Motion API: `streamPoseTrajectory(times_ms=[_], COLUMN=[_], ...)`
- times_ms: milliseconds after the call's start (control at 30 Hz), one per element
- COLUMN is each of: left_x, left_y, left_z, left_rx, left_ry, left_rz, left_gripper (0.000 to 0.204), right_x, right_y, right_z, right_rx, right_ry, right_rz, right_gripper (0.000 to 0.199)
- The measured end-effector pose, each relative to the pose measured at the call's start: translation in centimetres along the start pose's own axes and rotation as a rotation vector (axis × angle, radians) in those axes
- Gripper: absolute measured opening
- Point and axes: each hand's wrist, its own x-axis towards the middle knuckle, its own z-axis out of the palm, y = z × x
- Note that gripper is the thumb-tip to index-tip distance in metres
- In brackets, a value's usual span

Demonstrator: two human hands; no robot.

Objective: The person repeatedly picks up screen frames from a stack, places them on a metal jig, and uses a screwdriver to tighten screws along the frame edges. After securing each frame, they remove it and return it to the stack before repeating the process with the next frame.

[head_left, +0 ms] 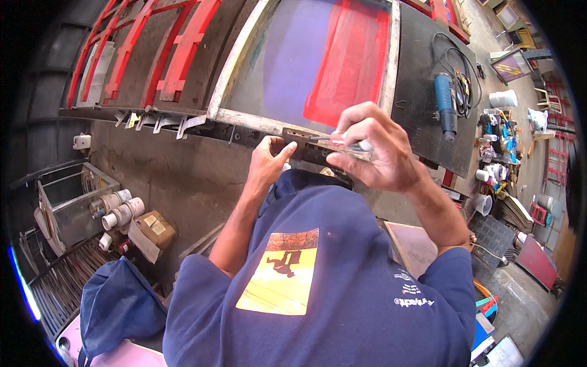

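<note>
My right hand (382, 150) is closed around a slim screwdriver-like tool (337, 140) with a thin dark shaft and a reddish handle. Its shaft points left, over the near edge of a wooden-framed printing screen (244, 120). The mesh carries a purple area and a broad red one. Beside that near edge, my left hand (267, 164) is curled with thumb and forefinger close together, by a dark metal bar (309, 148) along the frame. Anything between those fingertips is too small or hidden to make out.
Right of the screen, a blue heat gun (446, 104) and its coiled black cord lie on a dark board (416, 110). Red slatted frames (177, 61) stand at the far left. Metal clips (162, 124) stick out along the bench edge. Paint tubs (122, 211) and a cardboard box (154, 229) sit lower left.
</note>
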Motion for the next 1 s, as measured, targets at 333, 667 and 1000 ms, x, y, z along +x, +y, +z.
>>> streamPoseTrajectory(times_ms=[333,667,1000], left_x=[-0.2,-4.5,-5.4], left_y=[1.5,3.1,-0.3], left_z=[2.8,3.0,2.2], left_rx=[-0.495,-0.661,-0.359], left_ry=[-0.375,-0.005,0.118], left_rz=[-0.193,0.004,-0.029], left_gripper=[0.021,0.016,0.013], right_x=[-3.7,-4.2,-10.2], right_y=[-1.4,-2.0,3.0], right_z=[-2.0,-3.1,3.9], right_rx=[-0.056,-0.094,0.038], right_ry=[0.147,0.084,-0.497], right_rz=[0.688,0.420,0.684], right_gripper=[0.020,0.020,0.046])
